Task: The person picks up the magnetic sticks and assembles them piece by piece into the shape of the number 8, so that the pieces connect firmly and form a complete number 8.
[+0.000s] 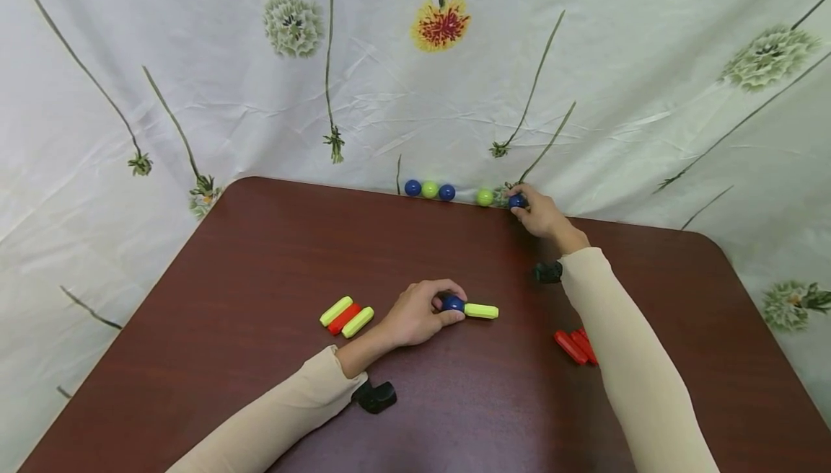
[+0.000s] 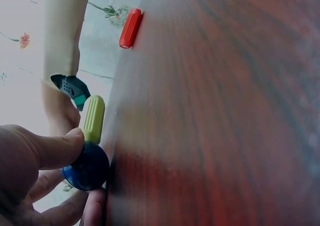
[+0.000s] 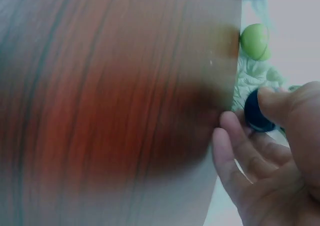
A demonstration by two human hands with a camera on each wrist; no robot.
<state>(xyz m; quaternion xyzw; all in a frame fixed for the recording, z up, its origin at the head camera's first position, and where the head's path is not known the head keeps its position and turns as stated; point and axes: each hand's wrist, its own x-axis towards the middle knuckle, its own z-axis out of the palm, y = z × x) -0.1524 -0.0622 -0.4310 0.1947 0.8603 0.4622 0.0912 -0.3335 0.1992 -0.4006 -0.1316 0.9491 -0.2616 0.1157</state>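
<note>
My left hand (image 1: 418, 312) grips a dark blue ball (image 1: 454, 304) near the middle of the table, thumb and fingers curled about it. A yellow-green ribbed rod (image 1: 482, 311) extends from that ball, touching it; in the left wrist view the rod (image 2: 94, 118) meets the ball (image 2: 87, 167) end-on. At the table's far edge my right hand (image 1: 540, 213) pinches another blue ball (image 1: 517, 201) between thumb and fingers. In the right wrist view this ball (image 3: 257, 112) is partly covered by the thumb. A green ball (image 1: 485, 197) sits just left of it.
Along the far edge stand a blue ball (image 1: 412, 187), a green ball (image 1: 430, 189) and a second blue ball (image 1: 446, 192). Two yellow rods (image 1: 358, 322) flank a red rod (image 1: 344, 319) left of centre. Red rods (image 1: 570, 347) lie partly under the right sleeve. A patterned cloth (image 1: 389, 84) hangs behind.
</note>
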